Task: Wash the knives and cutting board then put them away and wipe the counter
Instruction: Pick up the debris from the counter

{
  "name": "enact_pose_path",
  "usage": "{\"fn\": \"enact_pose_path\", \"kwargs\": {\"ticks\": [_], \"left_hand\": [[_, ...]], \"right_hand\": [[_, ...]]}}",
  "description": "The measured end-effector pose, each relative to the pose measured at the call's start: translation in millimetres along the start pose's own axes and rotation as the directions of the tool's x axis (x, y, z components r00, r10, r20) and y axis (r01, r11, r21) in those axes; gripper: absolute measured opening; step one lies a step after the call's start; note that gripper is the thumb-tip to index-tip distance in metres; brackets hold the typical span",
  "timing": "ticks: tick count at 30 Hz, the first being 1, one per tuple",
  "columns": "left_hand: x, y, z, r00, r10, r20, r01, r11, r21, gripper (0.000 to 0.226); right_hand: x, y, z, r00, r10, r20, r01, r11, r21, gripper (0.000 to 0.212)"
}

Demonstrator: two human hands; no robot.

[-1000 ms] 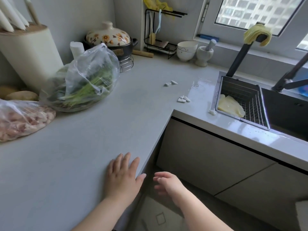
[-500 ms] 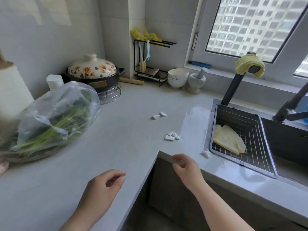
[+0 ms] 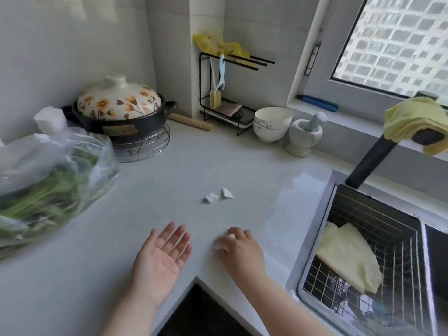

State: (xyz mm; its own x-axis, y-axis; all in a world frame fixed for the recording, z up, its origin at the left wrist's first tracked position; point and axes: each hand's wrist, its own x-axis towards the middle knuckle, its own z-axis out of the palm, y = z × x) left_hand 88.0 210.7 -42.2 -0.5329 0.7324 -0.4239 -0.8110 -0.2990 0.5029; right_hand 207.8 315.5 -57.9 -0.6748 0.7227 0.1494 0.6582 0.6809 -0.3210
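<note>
L hand (image 3: 161,260) was held palm-up, fingers released, over the counter (image 3: 169,166), left of the sink basket (image 3: 375,214). R hand (image 3: 242,251), nearer the basket, pinched a white scrap (image 3: 221,242). Two more scraps (image 3: 226,194) lay further left (clear of both hands). Yellow cloth (image 3: 349,258) lay inside the basket.

right hand (image 3: 242,251) sat over the white scraps (image 3: 223,241) near the counter corner, only a sliver of white peeking out by the fingers; pinched or merely covered, no telling. bag of greens (image 3: 53,190) ran off the left edge, smeared with blur, leaves just a green wash. wire basket (image 3: 301,287) in the sink got clipped by the bottom edge, and whatever lay under its mesh was murky. yellow cloth (image 3: 412,118) on the tap slid out at the right edge. label (image 3: 118,129) on the black pot, too soft to read.
</note>
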Motion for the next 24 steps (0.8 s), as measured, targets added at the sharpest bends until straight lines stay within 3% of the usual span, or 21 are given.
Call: {"fn": "enact_pose_path", "kwargs": {"ticks": [2,4,7,9,14,18,20,24], "left_hand": [[5.5,4.5,-2.3,1.0,0.0,-0.029,0.0,1.0,-0.005,0.058],[11.6,7.8,-2.0,0.999,0.001,-0.055,-0.001,1.0,-0.005,0.059],[21.1,7.3,7.4,0.997,-0.015,-0.078,0.015,1.0,-0.002,0.051],[27.4,4.5,19.0,0.996,-0.04,-0.081,0.041,0.999,0.008,0.037],[36.9,-4.8,42.9,0.983,-0.181,-0.02,0.181,0.983,0.025,0.037],[41.3,-16.1,48.4,0.942,-0.335,0.033,0.334,0.942,0.017,0.04],[44.4,-17.6,47.8,0.928,-0.372,0.039,0.373,0.927,-0.032,0.041],[55.7,-10.7,38.8,0.946,-0.321,0.046,0.324,0.943,-0.075,0.047]], "right_hand": [[5.9,6.1,5.2,0.998,-0.034,-0.06,0.034,0.999,0.004,0.011],[9.4,10.6,9.0,1.0,-0.019,0.001,0.019,0.999,0.042,0.009],[13.8,11.7,1.7,0.999,-0.017,0.04,0.015,0.999,0.045,0.025],[16.0,16.2,0.8,0.998,0.045,0.046,-0.054,0.977,0.205,0.031],[24.2,-26.0,-8.2,0.964,0.03,-0.266,0.108,0.864,0.491,0.021],[34.4,-42.2,-4.4,0.914,-0.166,-0.37,0.27,0.93,0.25,0.011],[37.0,-38.7,-2.8,0.918,-0.196,-0.345,0.255,0.958,0.134,0.016],[44.5,-32.2,-9.3,0.902,-0.189,-0.389,0.275,0.944,0.181,0.023]]}}
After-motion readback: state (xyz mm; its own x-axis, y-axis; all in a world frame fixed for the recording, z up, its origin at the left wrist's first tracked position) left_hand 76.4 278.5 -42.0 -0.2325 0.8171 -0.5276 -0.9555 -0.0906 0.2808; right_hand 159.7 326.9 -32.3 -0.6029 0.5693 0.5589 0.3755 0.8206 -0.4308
